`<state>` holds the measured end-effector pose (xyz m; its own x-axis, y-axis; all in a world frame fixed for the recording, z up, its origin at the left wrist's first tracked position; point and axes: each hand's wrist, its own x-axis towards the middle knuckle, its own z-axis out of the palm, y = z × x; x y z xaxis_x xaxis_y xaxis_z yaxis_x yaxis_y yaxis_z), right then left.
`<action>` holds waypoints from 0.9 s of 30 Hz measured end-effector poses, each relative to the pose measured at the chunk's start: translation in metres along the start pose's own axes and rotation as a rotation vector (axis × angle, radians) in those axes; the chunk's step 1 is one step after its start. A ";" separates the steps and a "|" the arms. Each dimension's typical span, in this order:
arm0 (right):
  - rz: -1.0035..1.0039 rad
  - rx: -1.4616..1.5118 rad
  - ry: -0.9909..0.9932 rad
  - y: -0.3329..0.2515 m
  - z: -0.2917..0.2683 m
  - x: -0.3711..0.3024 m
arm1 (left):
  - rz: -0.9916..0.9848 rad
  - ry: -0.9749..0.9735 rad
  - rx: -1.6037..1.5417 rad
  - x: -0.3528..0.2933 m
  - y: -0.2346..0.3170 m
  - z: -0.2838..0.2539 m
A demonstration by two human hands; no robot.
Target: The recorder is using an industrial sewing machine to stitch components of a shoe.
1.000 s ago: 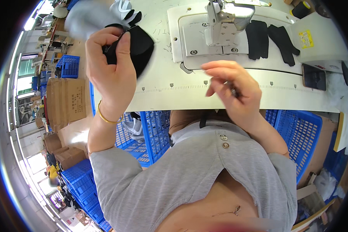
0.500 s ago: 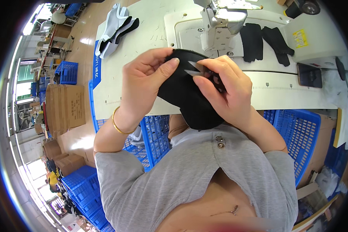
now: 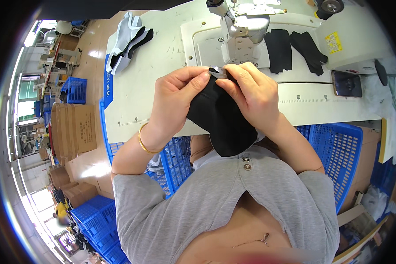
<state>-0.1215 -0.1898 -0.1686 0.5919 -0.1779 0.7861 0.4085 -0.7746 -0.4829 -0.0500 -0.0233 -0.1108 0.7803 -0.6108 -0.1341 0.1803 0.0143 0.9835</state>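
Observation:
A black fabric piece [image 3: 224,123] hangs over the table's front edge, its lower end near my shirt. My left hand [image 3: 174,99] pinches its upper edge between thumb and fingers. Close beside it, my right hand [image 3: 257,94] is closed around thread snips [image 3: 218,74]. Their short metal blades show at the fabric's top edge, between the fingertips of both hands. The handles are hidden by my right hand. Just beyond my hands stands a sewing machine [image 3: 245,37]. To its right lie one black piece [image 3: 279,52] and another black piece [image 3: 309,50].
Light grey and black pieces [image 3: 130,43] lie at the table's far left. A phone [image 3: 347,83] rests on the right. Under the table's front edge stand a blue crate [image 3: 178,160] on the left and another blue crate [image 3: 339,152] on the right. A cardboard box [image 3: 75,132] is on the floor.
The snips have moved up to the fabric's top edge, and my hands have come closer together. Their blades, earlier spread over the fabric's face, are now partly covered by my fingers.

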 end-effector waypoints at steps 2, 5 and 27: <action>-0.001 -0.003 0.000 -0.001 0.000 0.001 | 0.003 0.002 0.012 0.000 0.000 0.000; 0.000 -0.003 0.004 -0.001 0.000 0.000 | 0.009 0.007 0.022 0.000 -0.001 0.001; 0.942 0.962 -0.304 0.009 -0.028 -0.028 | 0.557 -0.172 0.839 0.024 0.005 -0.005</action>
<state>-0.1536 -0.2083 -0.1837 0.9862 -0.1610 -0.0372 0.0140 0.3058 -0.9520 -0.0271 -0.0340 -0.1095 0.5168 -0.7930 0.3227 -0.7109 -0.1875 0.6778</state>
